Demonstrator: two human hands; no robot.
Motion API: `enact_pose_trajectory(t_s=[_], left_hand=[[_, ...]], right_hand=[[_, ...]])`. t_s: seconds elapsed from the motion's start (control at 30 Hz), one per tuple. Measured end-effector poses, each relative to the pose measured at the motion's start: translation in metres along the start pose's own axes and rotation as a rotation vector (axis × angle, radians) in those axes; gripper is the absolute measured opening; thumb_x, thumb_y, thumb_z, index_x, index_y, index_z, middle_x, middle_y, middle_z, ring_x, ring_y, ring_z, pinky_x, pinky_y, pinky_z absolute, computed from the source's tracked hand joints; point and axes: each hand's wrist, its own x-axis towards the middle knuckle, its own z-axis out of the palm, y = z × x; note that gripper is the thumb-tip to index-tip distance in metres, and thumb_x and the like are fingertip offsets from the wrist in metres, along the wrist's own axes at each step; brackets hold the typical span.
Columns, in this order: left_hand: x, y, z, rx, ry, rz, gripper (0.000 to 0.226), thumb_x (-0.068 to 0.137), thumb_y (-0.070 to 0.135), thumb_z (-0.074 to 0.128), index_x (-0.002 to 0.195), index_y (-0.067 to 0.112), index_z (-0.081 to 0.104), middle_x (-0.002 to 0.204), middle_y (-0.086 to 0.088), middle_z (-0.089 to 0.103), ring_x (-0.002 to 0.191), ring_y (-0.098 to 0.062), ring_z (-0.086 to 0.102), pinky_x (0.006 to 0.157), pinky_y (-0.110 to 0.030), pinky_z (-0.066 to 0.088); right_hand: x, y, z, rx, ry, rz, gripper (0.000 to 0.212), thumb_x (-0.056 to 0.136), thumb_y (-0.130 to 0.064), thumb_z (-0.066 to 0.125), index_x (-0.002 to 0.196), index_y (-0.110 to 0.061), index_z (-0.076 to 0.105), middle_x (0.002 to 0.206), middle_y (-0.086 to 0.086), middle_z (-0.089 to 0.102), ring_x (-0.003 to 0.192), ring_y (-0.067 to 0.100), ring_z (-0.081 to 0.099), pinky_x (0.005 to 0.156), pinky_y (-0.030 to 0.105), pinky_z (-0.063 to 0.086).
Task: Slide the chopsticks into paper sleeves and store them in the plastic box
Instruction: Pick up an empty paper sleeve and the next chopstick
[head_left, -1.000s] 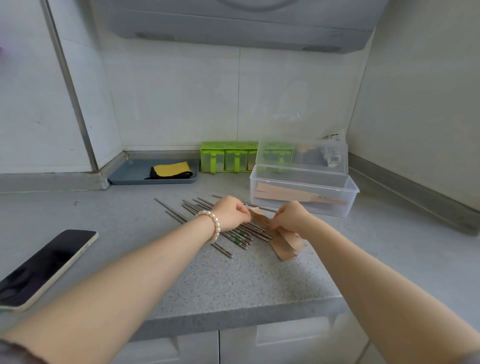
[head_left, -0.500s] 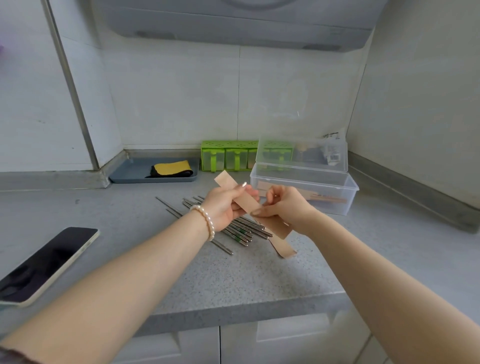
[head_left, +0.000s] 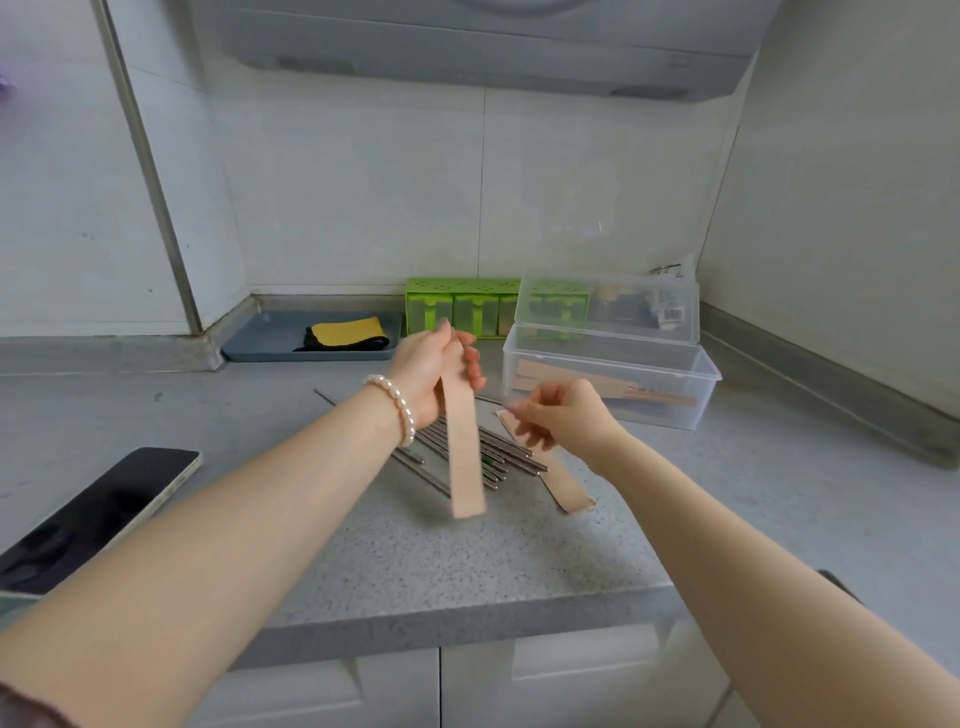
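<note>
The left hand, with a pearl bracelet on its wrist, is raised above the middle of the grey speckled surface and grips the top end of a tan paper sleeve, fingers curled round it. The sleeve hangs down from the hand, its lower end free in the air over the surface and slightly blurred. The right hand is just beside it to the right, lower, with fingers loosely curled; the motion blur on its fingertips makes it impossible to tell whether it pinches anything.

Under both hands a bunch of metal chopsticks lies flat on the surface, running diagonally toward the back left. A second paper sleeve lies flat just right of the bunch, partly beneath the right hand.

The clear plastic box sits toward the back right of the surface, its lid tilted up open behind it. Inside it lie several tan sleeves.

Along the back edge stands a green compartment holder, and left of it, in the back left corner, a grey tray carrying a folded yellow and black cloth. A dark phone lies near the left edge of the surface, close to the front.
</note>
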Motion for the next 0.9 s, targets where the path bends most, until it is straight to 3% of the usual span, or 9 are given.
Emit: enact_pose_trajectory(t_s=[0.07,0.13,0.23,0.4,0.53,0.63,0.73,0.9], left_hand=[[-0.001,0.003,-0.01,0.15,0.007,0.004,0.028,0.099,0.026,0.042,0.088,0.003,0.053,0.065,-0.008,0.057,0.043,-0.015,0.053,0.046,-0.026,0.05],[-0.002,0.003,-0.019,0.28,-0.013,-0.017,0.027,0.097,0.027,0.046,0.091,0.002,0.052,0.068,-0.011,0.059,0.041,-0.014,0.054,0.045,-0.025,0.05],[-0.002,-0.001,-0.028,0.407,0.021,-0.027,0.033,0.092,0.036,0.054,0.09,0.003,0.053,0.065,-0.01,0.061,0.04,-0.012,0.053,0.043,-0.022,0.049],[0.0,-0.002,-0.039,0.492,0.057,-0.06,0.043,0.09,0.046,0.052,0.098,0.004,0.055,0.059,-0.008,0.064,0.041,-0.013,0.055,0.043,-0.022,0.049],[0.001,-0.001,-0.043,0.466,0.065,-0.167,0.063,0.089,0.063,0.037,0.078,0.003,0.053,0.055,-0.01,0.06,0.034,-0.014,0.047,0.037,-0.018,0.039],[0.0,-0.006,-0.043,0.473,0.041,-0.195,0.064,0.085,0.069,0.037,0.078,0.006,0.049,0.055,-0.011,0.056,0.035,-0.016,0.043,0.038,-0.018,0.035],[-0.002,-0.009,-0.045,0.483,0.002,-0.182,0.05,0.085,0.059,0.044,0.081,0.009,0.049,0.055,-0.009,0.055,0.037,-0.014,0.042,0.04,-0.019,0.034],[-0.004,-0.007,-0.045,0.461,-0.016,-0.16,0.022,0.082,0.019,0.039,0.097,0.005,0.046,0.06,-0.009,0.05,0.04,-0.013,0.039,0.041,-0.02,0.034]], right_hand=[[0.008,0.003,0.006,-0.41,0.026,-0.05,0.015,0.082,-0.021,0.071,0.078,-0.007,0.07,0.066,-0.003,0.062,0.059,0.01,0.053,0.059,0.023,0.045],[0.011,0.004,0.019,-0.564,-0.074,-0.078,0.013,0.08,-0.02,0.072,0.088,-0.01,0.073,0.077,-0.002,0.062,0.071,0.012,0.055,0.059,0.02,0.042],[0.016,0.003,0.035,-0.63,-0.171,-0.076,0.022,0.079,-0.024,0.074,0.095,-0.009,0.07,0.085,0.002,0.061,0.078,0.015,0.053,0.056,0.02,0.04],[0.026,0.01,0.032,-0.587,-0.178,-0.001,0.021,0.077,-0.026,0.076,0.087,-0.009,0.07,0.08,0.003,0.063,0.076,0.017,0.056,0.056,0.022,0.04],[0.028,0.012,0.026,-0.583,-0.172,-0.001,0.018,0.078,-0.023,0.076,0.088,-0.008,0.071,0.081,0.003,0.063,0.078,0.017,0.056,0.067,0.024,0.042],[0.028,0.011,0.025,-0.595,-0.165,0.003,0.018,0.08,-0.021,0.073,0.092,-0.007,0.072,0.081,0.003,0.061,0.078,0.017,0.054,0.068,0.024,0.041],[0.027,0.01,0.025,-0.617,-0.167,0.002,0.018,0.082,-0.019,0.071,0.095,-0.006,0.072,0.084,0.005,0.063,0.08,0.017,0.054,0.07,0.024,0.041],[0.025,0.007,0.028,-0.749,-0.165,-0.037,0.018,0.085,-0.013,0.063,0.097,-0.004,0.073,0.101,0.012,0.07,0.092,0.025,0.064,0.078,0.031,0.053]])
